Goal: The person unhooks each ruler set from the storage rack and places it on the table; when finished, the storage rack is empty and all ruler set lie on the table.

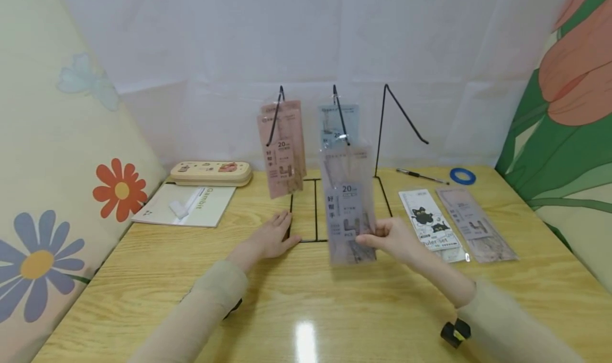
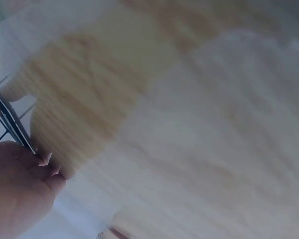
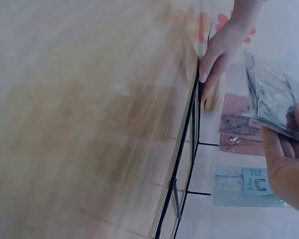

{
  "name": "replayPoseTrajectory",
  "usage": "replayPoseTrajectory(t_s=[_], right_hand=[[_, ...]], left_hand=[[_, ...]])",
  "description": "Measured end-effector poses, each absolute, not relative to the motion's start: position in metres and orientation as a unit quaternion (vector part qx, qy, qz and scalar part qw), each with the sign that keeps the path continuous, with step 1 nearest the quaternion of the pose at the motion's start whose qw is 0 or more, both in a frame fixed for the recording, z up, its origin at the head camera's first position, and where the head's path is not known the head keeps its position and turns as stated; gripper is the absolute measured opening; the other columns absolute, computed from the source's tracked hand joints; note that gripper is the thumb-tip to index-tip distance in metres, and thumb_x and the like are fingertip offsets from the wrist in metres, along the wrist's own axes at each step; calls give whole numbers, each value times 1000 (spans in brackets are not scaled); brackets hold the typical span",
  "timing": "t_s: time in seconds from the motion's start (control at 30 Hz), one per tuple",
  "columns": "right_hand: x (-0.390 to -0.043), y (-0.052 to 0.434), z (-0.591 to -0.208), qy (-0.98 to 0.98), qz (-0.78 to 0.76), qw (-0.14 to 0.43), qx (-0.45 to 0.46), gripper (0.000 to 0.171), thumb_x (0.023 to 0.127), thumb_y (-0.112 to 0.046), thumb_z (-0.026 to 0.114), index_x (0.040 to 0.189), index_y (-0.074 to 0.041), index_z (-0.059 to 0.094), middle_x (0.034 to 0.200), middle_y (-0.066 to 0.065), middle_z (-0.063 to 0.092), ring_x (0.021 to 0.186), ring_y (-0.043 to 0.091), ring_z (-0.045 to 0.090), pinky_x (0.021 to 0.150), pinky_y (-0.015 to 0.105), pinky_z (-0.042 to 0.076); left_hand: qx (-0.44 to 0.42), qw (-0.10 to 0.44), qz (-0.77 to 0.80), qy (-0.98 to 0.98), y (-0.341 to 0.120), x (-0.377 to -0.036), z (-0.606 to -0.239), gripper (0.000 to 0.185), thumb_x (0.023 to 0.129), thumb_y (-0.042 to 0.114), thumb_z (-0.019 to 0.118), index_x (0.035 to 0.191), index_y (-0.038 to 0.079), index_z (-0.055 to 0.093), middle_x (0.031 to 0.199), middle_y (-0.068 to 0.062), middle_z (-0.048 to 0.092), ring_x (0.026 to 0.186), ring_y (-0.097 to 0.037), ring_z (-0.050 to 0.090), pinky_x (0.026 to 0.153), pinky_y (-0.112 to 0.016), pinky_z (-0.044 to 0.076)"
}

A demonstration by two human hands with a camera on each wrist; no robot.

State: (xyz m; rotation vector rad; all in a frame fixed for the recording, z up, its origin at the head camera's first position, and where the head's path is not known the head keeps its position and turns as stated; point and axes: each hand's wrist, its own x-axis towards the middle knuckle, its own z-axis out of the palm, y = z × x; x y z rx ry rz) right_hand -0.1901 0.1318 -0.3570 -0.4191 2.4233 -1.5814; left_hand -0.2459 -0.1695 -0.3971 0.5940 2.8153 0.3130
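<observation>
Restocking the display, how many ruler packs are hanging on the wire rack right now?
3 visible: two pink packs overlapped on the left hook, one blue pack on the middle hook. More may hide behind.

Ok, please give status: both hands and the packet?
Left hand flat on rack base. Right hand pinches grey ruler packet, hanging off middle hook. Nothing blocking.

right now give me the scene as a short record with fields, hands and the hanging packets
left hand: rests flat on the black wire rack base
right hand: pinches the grey translucent ruler packet at its right edge
pink packets: hang on left hook
blue packet: hangs on middle hook
right hook: bare
table: glossy wood
</observation>
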Motion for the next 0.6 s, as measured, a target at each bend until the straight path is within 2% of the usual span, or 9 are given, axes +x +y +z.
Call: replayPoseTrajectory(t_s=[0.3, 0.47, 0.53, 0.6], right_hand=[[-154, 159, -360, 812, -548, 96, -174, 29, 82, -20, 72, 93, 7, 69, 91, 19, 72, 77, 7, 68, 71, 24, 54], [-145, 196, -365, 831, -532, 85, -138, 29, 84, -19, 70, 97, 7, 69, 92, 12, 74, 77, 4, 67, 71, 22, 53], [-144, 214, -367, 845, -519, 76, -106, 29, 85, -21, 69, 97, 6, 70, 88, 5, 75, 75, 2, 64, 68, 21, 51], [-143, 234, -369, 861, -500, 52, -79, 30, 86, -23, 68, 81, 6, 66, 68, -4, 68, 61, -1, 55, 55, 21, 45]], left_hand=[[204, 117, 106, 966, -169, -244, -399, 72, 100, 41, 40, 147, -8, 16, 155, -25, 11, 143, -43, 12, 118, -51, 15], [204, 114, 104, 967, -169, -246, -400, 72, 100, 42, 39, 147, -7, 16, 155, -25, 11, 143, -43, 12, 118, -51, 16], [206, 113, 100, 967, -170, -246, -401, 72, 100, 43, 39, 147, -7, 16, 155, -25, 11, 143, -43, 12, 118, -51, 16], [207, 111, 97, 967, -170, -247, -401, 72, 100, 43, 39, 147, -7, 16, 155, -25, 11, 143, -42, 12, 118, -50, 16]])
